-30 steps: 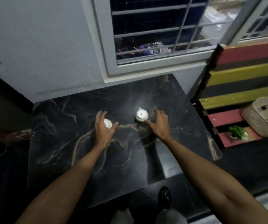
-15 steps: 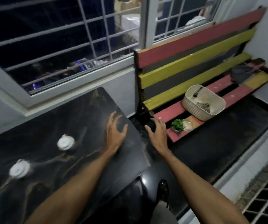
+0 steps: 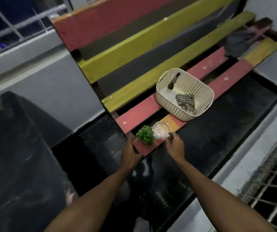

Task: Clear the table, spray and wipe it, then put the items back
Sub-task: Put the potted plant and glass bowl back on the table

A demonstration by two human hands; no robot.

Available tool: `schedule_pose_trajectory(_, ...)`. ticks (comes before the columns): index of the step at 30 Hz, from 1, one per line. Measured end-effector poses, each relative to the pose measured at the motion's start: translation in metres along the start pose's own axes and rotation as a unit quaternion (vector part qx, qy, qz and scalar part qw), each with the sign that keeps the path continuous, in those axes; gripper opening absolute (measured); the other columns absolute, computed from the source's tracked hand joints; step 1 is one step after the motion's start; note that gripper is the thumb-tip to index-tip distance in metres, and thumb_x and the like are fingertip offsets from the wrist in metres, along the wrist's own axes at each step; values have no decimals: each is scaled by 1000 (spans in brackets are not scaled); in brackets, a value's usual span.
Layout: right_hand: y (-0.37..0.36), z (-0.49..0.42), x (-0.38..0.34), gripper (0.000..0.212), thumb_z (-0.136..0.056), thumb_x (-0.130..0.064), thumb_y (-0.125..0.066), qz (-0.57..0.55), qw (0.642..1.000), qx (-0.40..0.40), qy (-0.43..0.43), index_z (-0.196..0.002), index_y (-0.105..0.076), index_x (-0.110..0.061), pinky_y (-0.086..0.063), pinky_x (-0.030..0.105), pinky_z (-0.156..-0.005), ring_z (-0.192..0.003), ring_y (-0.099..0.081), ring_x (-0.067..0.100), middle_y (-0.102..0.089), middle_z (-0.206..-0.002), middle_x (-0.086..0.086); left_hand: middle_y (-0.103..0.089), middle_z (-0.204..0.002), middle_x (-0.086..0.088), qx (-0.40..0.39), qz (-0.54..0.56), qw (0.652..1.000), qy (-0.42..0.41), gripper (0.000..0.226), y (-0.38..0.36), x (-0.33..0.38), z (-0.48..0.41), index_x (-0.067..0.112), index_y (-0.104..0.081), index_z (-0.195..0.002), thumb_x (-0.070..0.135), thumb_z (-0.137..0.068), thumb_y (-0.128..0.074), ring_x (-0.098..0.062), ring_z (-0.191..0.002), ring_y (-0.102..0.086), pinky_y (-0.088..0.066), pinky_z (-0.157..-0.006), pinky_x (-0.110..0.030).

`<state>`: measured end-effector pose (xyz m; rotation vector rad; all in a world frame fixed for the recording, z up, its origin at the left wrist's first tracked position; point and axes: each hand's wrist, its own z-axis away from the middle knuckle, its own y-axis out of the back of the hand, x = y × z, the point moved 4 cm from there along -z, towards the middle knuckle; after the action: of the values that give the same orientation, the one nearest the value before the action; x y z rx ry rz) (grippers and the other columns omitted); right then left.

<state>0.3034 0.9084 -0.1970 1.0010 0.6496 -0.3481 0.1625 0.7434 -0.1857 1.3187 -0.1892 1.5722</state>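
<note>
Leaving the table [image 3: 9, 148], left hand [image 3: 131, 152] and right hand [image 3: 175, 148] flank plant [image 3: 146, 135], grips loose, empty.

Tabletop [image 3: 17, 148] black stone, brownish veining. Bench [image 3: 151, 46] slats alternate red, yellow and dark grey; the front seat slat runs red to orange-yellow. Basket [image 3: 184, 113] cream, ribbed walls, dotted perforated base. Cloth [image 3: 185, 102] in it is black-and-white striped. Plant [image 3: 146, 135] bright green, dish [image 3: 161, 130] clear, pale. Rag [image 3: 238, 42] grey. Floor [image 3: 218, 123] black, wall [image 3: 50, 84] pale grey.

Item: my two forearms, bare as far as seen; my left hand [image 3: 130, 155] and right hand [image 3: 175, 148], likewise bare.
</note>
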Motion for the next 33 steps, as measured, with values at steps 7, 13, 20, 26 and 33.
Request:
schedule_pose_trajectory(7,-37,-78,40,43,-92,-16,-65,13,1000,19,-7,-132,-51,-8,-41,38,-91,-118,-52,36,-51,-129,18,-56,-130,12,109,42,993,23,92,-72,-51,-56,38,-46,-135,49,-57,-94,-15,-125,-53,-48,-103,-38)
schedule_pose_trajectory(13,-46,-100,44,31,-91,-14,-65,3,999,51,3,-121,-59,-7,-43,39,-89,-112,-55,38,-57,-119,18,-50,-107,19,201,42,979,-3,64,-83,-30,-73,16,-63,-125,22,-66,-88,-12,-107,-55,-44,-94,-28)
schedule_pose_trajectory(20,-50,-111,54,16,-93,-11,-58,12,995,99,19,-107,-65,-9,-44,37,-78,-98,-60,37,-65,-103,17,-70,-104,8,213,50,976,-4,45,-88,-50,-91,24,-67,-107,17,-66,-86,-15,-96,-66,-56,-82,-44)
schedule_pose_trajectory(26,-43,-85,39,14,-87,-6,-56,2,995,99,-8,-98,-63,-12,-47,42,-76,-95,-59,37,-64,-100,15,-73,-97,4,189,84,978,3,45,-59,-50,-74,18,-68,-106,12,-66,-86,-14,-89,-69,-59,-79,-37)
schedule_pose_trajectory(33,-18,0,-58,16,-88,-4,-54,-50,995,79,28,-101,-63,-8,-37,32,-71,-91,-58,32,-64,-100,14,-68,-83,4,201,150,968,-4,34,58,-4,-8,0,-66,-103,-9,-72,-78,13,-72,-63,-46,-68,-4)
